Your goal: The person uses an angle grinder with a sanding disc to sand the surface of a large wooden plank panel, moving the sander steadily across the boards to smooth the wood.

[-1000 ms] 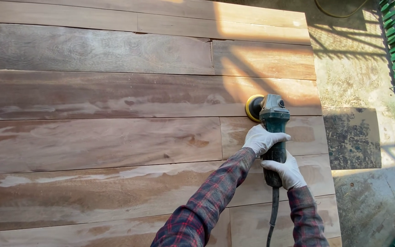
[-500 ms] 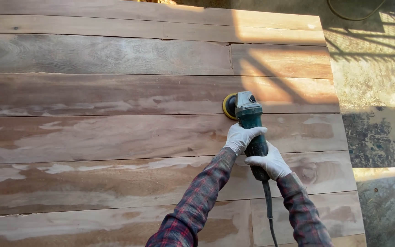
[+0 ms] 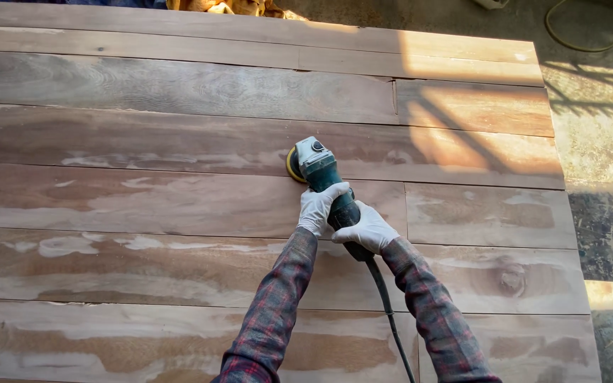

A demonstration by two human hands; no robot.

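Two gloved hands gripping angle grinder (image 3: 324,181), shifted left across wooden boards (image 3: 179,206)

1. Sander (image 3: 318,170): teal-green body, grey head, yellow pad.
2. Left hand (image 3: 318,207) and right hand (image 3: 372,228): white gloves.
3. Sleeves (image 3: 275,305): red and grey plaid.
4. Wooden boards (image 3: 143,198): brown with pale whitish streaks.
5. Cord (image 3: 388,312): black.

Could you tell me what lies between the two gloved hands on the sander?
In the head view, only the sander's teal body shows between the left hand and the right hand; both grip it.
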